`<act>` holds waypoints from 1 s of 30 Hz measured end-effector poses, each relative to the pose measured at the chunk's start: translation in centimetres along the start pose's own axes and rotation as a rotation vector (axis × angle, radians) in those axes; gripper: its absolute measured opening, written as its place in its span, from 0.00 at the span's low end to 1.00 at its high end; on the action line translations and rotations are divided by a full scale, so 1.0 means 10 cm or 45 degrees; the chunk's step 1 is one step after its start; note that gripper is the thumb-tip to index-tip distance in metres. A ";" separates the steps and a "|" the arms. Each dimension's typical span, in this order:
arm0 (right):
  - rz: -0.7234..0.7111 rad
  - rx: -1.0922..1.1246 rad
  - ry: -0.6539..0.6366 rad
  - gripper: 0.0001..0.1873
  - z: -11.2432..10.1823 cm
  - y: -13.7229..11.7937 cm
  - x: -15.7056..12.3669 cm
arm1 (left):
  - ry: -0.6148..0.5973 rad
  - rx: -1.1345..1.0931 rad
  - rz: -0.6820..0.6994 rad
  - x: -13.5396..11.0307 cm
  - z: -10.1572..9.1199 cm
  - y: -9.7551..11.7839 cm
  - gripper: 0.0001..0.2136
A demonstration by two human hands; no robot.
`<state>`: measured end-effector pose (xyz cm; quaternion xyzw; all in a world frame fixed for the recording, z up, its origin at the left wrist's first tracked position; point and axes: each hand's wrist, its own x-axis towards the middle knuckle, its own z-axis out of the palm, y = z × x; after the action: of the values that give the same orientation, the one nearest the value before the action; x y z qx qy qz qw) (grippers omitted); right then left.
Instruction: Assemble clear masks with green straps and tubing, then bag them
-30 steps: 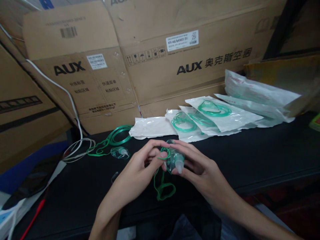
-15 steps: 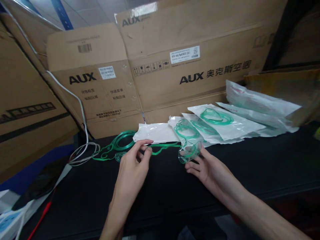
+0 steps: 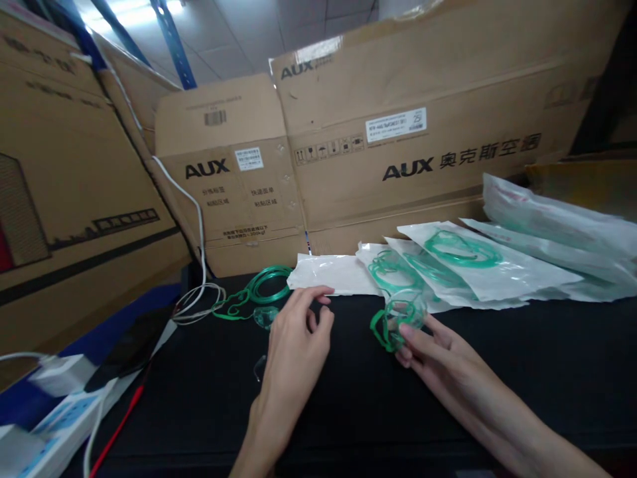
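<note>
A white power strip lay at the far left, with a red cable just beside it. Further right, a coil of green tubing rested on the black tabletop, and a clear piece lay near it, partly hidden by the person's left hand. That hand held nothing, its thumb and index finger apart; whether its fingertips touched the flat white packet behind them could not be told. To the right, above the tabletop, was a clear mask with a green strap, pinched between the thumb and fingers of the right hand. White pouches overlapped behind it, stretching rightward, several showing green coils.
</note>
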<state>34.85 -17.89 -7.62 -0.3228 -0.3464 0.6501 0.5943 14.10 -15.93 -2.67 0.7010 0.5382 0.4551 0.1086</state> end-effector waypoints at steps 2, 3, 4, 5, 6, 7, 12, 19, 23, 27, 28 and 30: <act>0.008 -0.055 -0.006 0.25 -0.01 0.01 0.01 | -0.071 -0.013 0.035 -0.02 0.03 0.03 0.13; 0.005 -0.077 -0.007 0.27 -0.02 0.02 0.01 | -0.084 -0.017 0.049 -0.03 0.05 0.04 0.13; -0.001 -0.088 -0.004 0.27 -0.02 0.03 0.02 | -0.088 -0.022 0.056 -0.04 0.06 0.05 0.13; -0.001 -0.089 -0.002 0.28 -0.02 0.05 0.02 | -0.087 -0.029 0.058 -0.04 0.06 0.05 0.13; 0.000 -0.085 0.002 0.29 -0.02 0.06 0.02 | -0.087 -0.032 0.056 -0.05 0.05 0.05 0.13; 0.003 -0.081 0.001 0.29 -0.02 0.07 0.02 | -0.086 -0.026 0.051 -0.04 0.02 0.05 0.12; 0.015 -0.098 -0.063 0.25 0.01 0.10 0.01 | -0.089 0.227 0.053 0.20 -0.35 -0.10 0.12; 0.079 -0.120 -0.261 0.22 0.06 0.02 -0.03 | -0.476 0.749 -0.045 1.00 -0.71 -0.75 0.15; 0.070 -0.126 -0.297 0.20 0.10 -0.01 -0.05 | -0.623 0.762 -0.115 1.14 -0.56 -1.13 0.15; 0.097 -0.153 -0.297 0.20 0.12 -0.03 -0.07 | -0.637 0.751 -0.142 1.11 -0.50 -1.30 0.12; 0.104 -0.165 -0.298 0.19 0.12 -0.04 -0.08 | -0.627 0.745 -0.139 1.10 -0.52 -1.31 0.12; 0.118 -0.182 -0.309 0.18 0.12 -0.05 -0.09 | -0.600 0.724 -0.128 1.10 -0.57 -1.31 0.12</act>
<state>34.19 -18.87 -6.53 -0.2991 -0.4458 0.6847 0.4929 1.24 -3.26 -2.17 0.7614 0.6371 0.1077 0.0528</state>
